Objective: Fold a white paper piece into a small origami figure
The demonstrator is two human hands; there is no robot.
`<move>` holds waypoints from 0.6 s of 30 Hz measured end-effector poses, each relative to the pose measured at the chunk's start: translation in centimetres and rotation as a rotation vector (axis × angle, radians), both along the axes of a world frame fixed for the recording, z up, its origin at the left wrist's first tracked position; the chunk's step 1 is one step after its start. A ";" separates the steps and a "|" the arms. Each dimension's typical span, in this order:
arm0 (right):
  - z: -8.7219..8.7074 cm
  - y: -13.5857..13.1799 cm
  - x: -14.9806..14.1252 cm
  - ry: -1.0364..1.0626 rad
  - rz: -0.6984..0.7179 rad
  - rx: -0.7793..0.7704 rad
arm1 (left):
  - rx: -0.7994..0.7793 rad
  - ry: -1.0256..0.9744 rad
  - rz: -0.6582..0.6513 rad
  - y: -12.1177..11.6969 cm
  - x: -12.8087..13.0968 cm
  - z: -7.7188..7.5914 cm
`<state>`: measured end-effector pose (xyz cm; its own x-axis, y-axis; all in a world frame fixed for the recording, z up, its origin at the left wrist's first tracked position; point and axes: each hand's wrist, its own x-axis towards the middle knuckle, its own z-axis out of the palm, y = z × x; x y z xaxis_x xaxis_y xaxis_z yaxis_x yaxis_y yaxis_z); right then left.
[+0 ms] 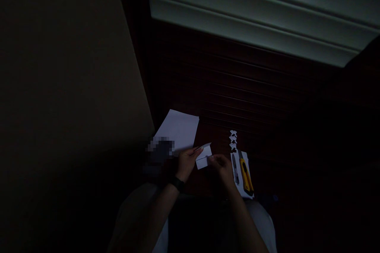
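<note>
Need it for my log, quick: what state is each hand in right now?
Left hand: closed, holding the small paper at its left side.
Right hand: closed, pinching the same small paper at its right edge.

Around the folded paper [203, 163], passage lies at one o'clock; white sheet [180, 127] obstructs eleven, folded pieces [232, 139] two, yellow cutter [245, 176] four.
</note>
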<state>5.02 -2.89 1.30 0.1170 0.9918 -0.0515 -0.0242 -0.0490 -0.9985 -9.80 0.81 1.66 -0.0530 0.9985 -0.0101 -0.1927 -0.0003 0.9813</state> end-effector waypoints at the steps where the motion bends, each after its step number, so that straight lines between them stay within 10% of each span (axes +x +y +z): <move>1: 0.0 0.0 0.1 -0.008 0.006 -0.011 | -0.011 0.002 -0.001 0.0 0.0 0.0; 18: 0.0 0.5 2.8 0.003 -0.045 0.016 | -0.216 -0.221 -0.099 -0.3 -1.3 0.8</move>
<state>7.79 -2.34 1.33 0.1616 0.9862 -0.0358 -0.0295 -0.0314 -0.9991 -11.14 0.46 2.50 0.0715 0.9723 -0.2226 -0.3899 0.2327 0.8910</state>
